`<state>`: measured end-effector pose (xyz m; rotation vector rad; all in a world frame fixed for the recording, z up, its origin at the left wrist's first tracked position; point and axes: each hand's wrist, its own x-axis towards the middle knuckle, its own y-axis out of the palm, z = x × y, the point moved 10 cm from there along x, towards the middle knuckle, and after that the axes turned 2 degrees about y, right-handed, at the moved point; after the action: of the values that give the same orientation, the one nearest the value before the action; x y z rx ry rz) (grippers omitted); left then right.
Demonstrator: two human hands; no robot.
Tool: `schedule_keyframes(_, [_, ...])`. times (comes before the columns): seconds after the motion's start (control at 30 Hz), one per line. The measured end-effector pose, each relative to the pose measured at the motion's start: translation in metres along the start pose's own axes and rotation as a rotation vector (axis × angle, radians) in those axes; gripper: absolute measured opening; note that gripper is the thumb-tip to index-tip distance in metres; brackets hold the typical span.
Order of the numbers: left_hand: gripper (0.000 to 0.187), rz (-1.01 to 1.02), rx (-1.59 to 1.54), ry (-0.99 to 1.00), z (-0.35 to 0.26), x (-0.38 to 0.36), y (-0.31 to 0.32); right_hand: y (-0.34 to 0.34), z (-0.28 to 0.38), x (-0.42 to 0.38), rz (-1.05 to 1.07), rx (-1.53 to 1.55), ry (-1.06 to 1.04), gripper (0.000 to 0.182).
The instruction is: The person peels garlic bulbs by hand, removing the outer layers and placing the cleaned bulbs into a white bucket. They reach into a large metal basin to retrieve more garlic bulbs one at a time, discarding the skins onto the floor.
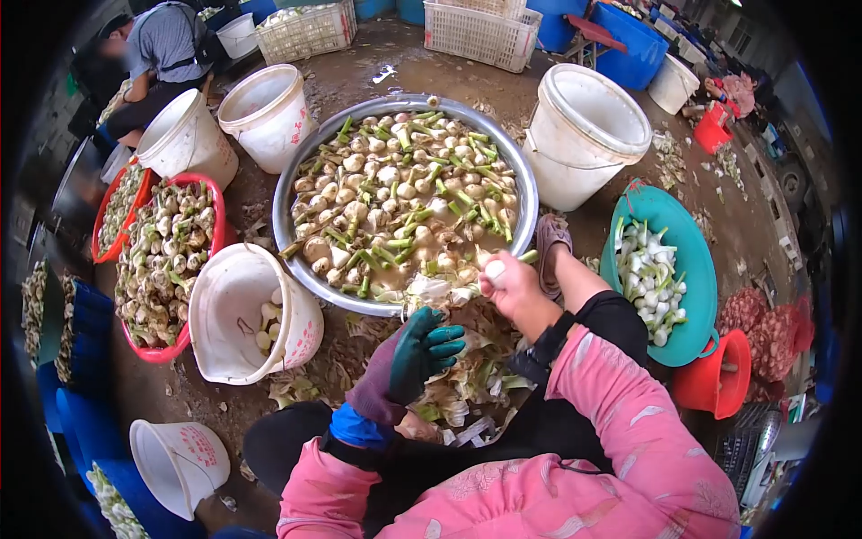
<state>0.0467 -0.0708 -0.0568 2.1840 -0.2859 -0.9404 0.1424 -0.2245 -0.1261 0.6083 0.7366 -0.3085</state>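
Note:
My right hand (514, 289), bare, is closed around a white peeled garlic bulb (494, 269) at the near right rim of a wide metal basin (285, 193). Murky water fills the basin, with many garlic bulbs (386, 175) and cut green stems floating in it. My left hand (420, 357) wears a green and purple glove and sits lower, in front of the basin. Its fingers are partly stretched out toward the right, with nothing visible in them. Under both hands lies a heap of garlic peelings (467, 359).
A white bucket (242, 314) at left holds a few peeled bulbs. Unpeeled garlic fills a red tub (220, 216). Peeled garlic lies in a teal basin (700, 269) at right, beside a red bucket (718, 373). More white buckets (588, 135) ring the basin. Another person (171, 45) sits at upper left.

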Motion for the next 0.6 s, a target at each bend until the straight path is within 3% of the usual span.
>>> schedule_keyframes(0.03, [0.037, -0.022, 0.017, -0.024, 0.005, 0.004, -0.005, 0.007, 0.005, 0.005, 0.002, -0.011, -0.003, 0.016])
schedule_keyframes(0.1, [0.036, -0.047, 0.024, -0.056, 0.016, 0.011, -0.012, 0.050, 0.014, 0.009, 0.321, 0.029, -0.139, 0.014])
schedule_keyframes(0.13, [0.035, 0.012, -0.033, -0.066, 0.023, 0.013, -0.008, 0.090, 0.018, -0.037, 0.292, -0.097, -0.226, 0.023])
schedule_keyframes(0.17, [0.034, 0.070, -0.088, -0.073, 0.026, 0.015, -0.004, 0.142, 0.003, -0.053, 0.814, -0.526, -0.542, 0.039])
schedule_keyframes(0.2, [0.034, 0.061, -0.094, -0.077, 0.027, 0.016, -0.006, 0.174, -0.009, -0.104, 0.921, -0.472, -0.287, 0.056])
schedule_keyframes(0.23, [0.033, 0.140, -0.097, -0.039, 0.023, 0.017, 0.000, 0.188, -0.012, -0.108, 0.775, -0.662, -0.392, 0.071])
schedule_keyframes(0.27, [0.032, 0.219, -0.101, -0.001, 0.020, 0.015, 0.008, 0.182, -0.003, -0.060, 0.520, -1.088, -0.638, 0.070])
schedule_keyframes(0.33, [0.034, 0.105, -0.109, -0.002, 0.010, 0.011, 0.005, 0.135, 0.014, 0.063, 0.267, -1.008, -0.648, 0.052])
schedule_keyframes(0.4, [0.036, -0.033, -0.085, 0.026, 0.005, 0.009, -0.009, 0.114, 0.035, 0.078, 0.179, -1.536, -0.543, 0.039])
schedule_keyframes(0.47, [0.037, -0.045, -0.079, 0.030, 0.006, 0.010, -0.012, 0.081, 0.027, 0.135, 0.118, -1.848, -0.646, 0.042])
schedule_keyframes(0.53, [0.039, -0.049, -0.053, -0.048, 0.015, 0.013, -0.011, 0.071, 0.013, 0.140, 0.008, -2.074, -0.310, 0.042])
schedule_keyframes(0.6, [0.041, -0.047, -0.099, -0.113, 0.026, 0.021, -0.014, 0.072, -0.003, 0.147, -0.008, -2.029, -0.240, 0.035])
